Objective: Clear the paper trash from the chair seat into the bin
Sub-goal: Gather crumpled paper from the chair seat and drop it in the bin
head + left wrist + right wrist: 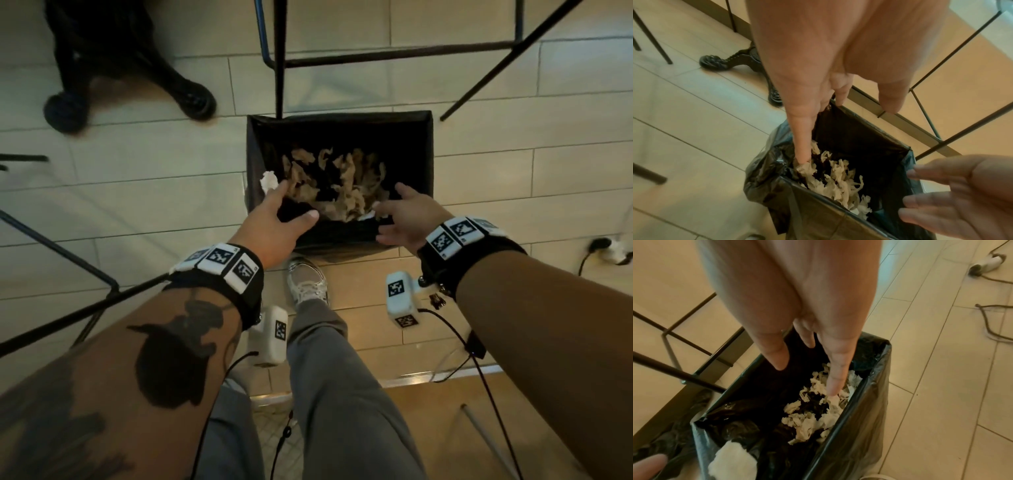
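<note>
Centre frame, left hand (274, 219) and right hand (407, 219), each grip spread and holding nothing, hover over the bin (424, 144) of paper scraps (337, 185).

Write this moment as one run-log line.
left hand: open over bin | right hand: open over bin | paper scraps: in bin | white wad: at bin's left edge

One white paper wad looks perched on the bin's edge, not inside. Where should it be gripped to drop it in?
Pinch the white wad across its crumpled top from above with the left hand, which is nearest. It sits loosely on the bin liner's left rim, so lift it, don't push.
</note>
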{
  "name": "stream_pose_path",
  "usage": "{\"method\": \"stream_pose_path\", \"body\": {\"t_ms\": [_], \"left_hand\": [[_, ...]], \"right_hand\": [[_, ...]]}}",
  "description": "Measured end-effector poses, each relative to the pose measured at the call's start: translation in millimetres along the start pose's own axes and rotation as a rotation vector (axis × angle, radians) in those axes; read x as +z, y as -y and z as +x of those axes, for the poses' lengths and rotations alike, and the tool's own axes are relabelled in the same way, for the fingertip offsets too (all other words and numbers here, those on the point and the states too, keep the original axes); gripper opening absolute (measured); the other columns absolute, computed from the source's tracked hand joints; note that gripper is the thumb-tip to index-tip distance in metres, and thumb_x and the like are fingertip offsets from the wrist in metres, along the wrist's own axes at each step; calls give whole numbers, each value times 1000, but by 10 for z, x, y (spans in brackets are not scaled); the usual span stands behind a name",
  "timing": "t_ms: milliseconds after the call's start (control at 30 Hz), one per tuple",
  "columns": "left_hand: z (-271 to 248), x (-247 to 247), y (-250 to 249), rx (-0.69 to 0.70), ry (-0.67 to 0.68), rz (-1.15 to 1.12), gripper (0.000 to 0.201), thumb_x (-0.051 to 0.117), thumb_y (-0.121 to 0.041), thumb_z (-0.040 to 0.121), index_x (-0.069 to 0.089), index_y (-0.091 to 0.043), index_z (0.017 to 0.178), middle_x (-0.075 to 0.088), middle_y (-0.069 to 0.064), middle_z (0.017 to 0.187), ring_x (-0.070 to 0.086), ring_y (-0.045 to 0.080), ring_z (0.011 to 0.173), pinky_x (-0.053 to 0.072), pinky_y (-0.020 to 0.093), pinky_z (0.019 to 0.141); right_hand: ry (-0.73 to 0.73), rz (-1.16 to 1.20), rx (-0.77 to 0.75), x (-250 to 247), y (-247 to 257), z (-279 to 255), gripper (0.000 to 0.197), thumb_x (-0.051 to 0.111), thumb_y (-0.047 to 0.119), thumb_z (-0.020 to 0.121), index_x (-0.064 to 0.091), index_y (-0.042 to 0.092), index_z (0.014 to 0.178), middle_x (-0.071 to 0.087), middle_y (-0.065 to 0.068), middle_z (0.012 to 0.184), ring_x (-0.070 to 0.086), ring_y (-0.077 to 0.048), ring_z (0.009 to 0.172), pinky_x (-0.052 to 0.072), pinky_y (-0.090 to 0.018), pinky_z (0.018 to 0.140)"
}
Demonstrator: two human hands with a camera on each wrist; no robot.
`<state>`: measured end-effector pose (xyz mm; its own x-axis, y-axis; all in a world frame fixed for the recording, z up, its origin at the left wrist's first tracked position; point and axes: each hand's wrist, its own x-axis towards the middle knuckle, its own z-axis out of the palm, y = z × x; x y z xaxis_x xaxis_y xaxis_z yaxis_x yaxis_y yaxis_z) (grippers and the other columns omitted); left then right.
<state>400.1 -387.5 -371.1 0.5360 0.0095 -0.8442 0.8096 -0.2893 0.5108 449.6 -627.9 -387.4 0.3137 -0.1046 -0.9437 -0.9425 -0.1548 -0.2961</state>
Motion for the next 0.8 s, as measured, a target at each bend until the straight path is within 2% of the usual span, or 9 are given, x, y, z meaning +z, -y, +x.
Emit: {"method": "stream_pose_path", "body": {"t_ms": [100,167,233,300,433,500,600,667,800], "left_hand": [[-312,-147,38,-4,-26,-27,78,73,-43,91,34,-38,158,49,-7,154,55,17,132,50,50,109],[-610,-279,89,0,-32,-60,67,72,-38,94,43,-32,155,53,-8,149,55,11,122,51,46,108],[-941,-443,175,1,-37,-58,58,71,-39,95,52,-29,149,59,-6,145,58,9,118,53,30,103],[-1348,-630,256,-7,-31,-20,46,69,-39,96,59,-29,139,65,-10,133,62,5,108,50,13,90],[-2291,-1092,563,83,-112,62,38,69,-41,93,65,-30,129,71,-11,119,69,10,104,56,37,97],[-2781,-1348,745,140,-156,64,41,67,-46,93,64,-29,130,70,-11,118,69,8,102,58,37,94],[-3519,-1714,1011,228,-262,50,38,65,-50,94,64,-32,128,69,-15,116,67,3,101,58,35,89],[-3980,-1917,1198,276,-364,0,33,66,-49,95,65,-35,125,69,-17,115,66,0,101,57,34,87],[-4803,-2190,1531,351,-542,-132,27,69,-49,94,68,-37,118,69,-22,113,68,2,103,57,31,88]], "right_hand": [[-6,-227,-71,71,-5,-151,55,61,6,96,45,14,148,50,-18,148,64,-34,112,56,-50,95],[-16,-304,-86,163,-10,-317,39,60,8,96,57,11,135,64,-22,126,66,-30,94,57,-49,90],[11,-423,-104,258,-23,-551,18,60,11,97,63,14,115,66,-17,99,64,-28,78,57,-48,79],[66,-568,-143,382,-30,-828,7,61,13,98,63,19,101,62,-14,87,61,-25,68,52,-42,68],[130,-888,-283,784,14,-1493,8,62,18,98,63,19,105,68,-13,99,70,-32,82,54,-41,71],[170,-1059,-391,1063,84,-1882,14,63,22,97,64,18,111,70,-4,96,72,-24,80,58,-36,67],[223,-1209,-610,1632,212,-2537,13,65,22,96,67,22,108,70,7,89,67,-7,74,50,-16,57],[257,-1253,-761,2054,267,-3013,10,64,24,96,66,28,105,70,7,90,65,-3,75,45,-14,56],[371,-1260,-989,2824,314,-3908,19,60,33,96,61,37,114,67,15,98,64,1,86,44,-15,68]]}}
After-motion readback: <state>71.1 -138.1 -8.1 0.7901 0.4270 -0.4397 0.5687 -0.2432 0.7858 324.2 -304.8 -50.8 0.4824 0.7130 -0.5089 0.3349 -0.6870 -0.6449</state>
